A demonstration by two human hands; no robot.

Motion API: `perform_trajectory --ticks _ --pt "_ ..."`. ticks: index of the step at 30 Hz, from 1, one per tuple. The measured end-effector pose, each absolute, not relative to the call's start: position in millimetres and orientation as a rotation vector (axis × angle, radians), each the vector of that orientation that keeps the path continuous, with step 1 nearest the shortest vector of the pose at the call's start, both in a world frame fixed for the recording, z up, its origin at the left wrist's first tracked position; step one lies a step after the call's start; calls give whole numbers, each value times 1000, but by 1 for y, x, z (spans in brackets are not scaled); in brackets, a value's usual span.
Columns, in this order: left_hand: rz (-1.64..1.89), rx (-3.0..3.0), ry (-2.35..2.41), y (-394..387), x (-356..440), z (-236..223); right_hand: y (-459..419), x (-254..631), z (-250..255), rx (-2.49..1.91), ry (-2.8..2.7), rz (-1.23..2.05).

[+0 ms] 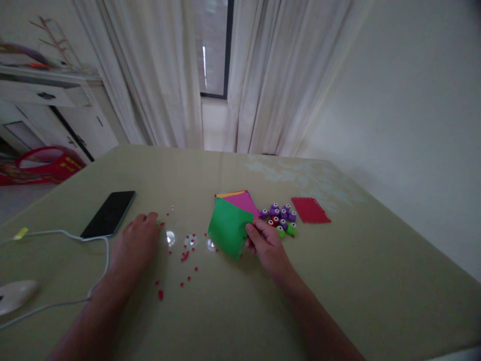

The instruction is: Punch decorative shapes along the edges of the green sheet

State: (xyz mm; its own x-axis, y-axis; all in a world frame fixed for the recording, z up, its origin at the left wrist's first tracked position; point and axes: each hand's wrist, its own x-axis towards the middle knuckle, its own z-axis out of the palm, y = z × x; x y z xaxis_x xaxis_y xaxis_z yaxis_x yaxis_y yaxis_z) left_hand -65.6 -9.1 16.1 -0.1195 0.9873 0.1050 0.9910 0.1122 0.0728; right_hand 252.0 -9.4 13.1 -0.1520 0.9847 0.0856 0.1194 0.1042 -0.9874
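My right hand [265,244] pinches the right edge of a green paper sheet [228,226] and holds it tilted above the table. Under and behind it lies a small stack of coloured sheets, with a pink one [243,200] on top. Just right of my hand sit several small craft punches [281,218], purple, red and green. My left hand [137,239] rests palm down on the table [338,281], fingers loosely curled, next to a black phone [108,214]. Small red paper bits [185,256] are scattered between my hands.
A red sheet with a punched edge [310,209] lies right of the punches. A white cable [67,235] runs from the phone toward the left edge. A white object [17,295] sits at the near left. Curtains and a window stand behind the table.
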Motion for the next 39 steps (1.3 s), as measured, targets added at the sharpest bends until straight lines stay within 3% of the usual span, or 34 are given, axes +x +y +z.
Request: perform_trajectory --ticks 4,9,11,16,22,30,36,39 --pt "-318 -2104 -2293 -5 -59 15 -7 253 14 -1091 -1368 1266" --pt "-1253 -2237 -2097 -9 -29 18 -8 251 16 -1051 -1256 1258" --pt "-1454 -2279 -2014 -17 -12 20 -10 249 16 -1036 -1269 1219" --pt "-1586 -2537 -1806 -40 15 22 -18 247 19 -1105 -1447 1156" --pt "-1746 -2665 -1517 -49 28 22 -24 248 24 -1002 -1519 1382" --pt "-1698 -2719 -1325 -51 38 14 -29 244 23 -986 -1667 1424" --pt "-1578 -2666 -1695 -47 32 11 -25 242 20 -922 -1314 1573" --pt "-1823 -2488 -2121 -40 30 12 -20 245 17 -893 -1078 1596"
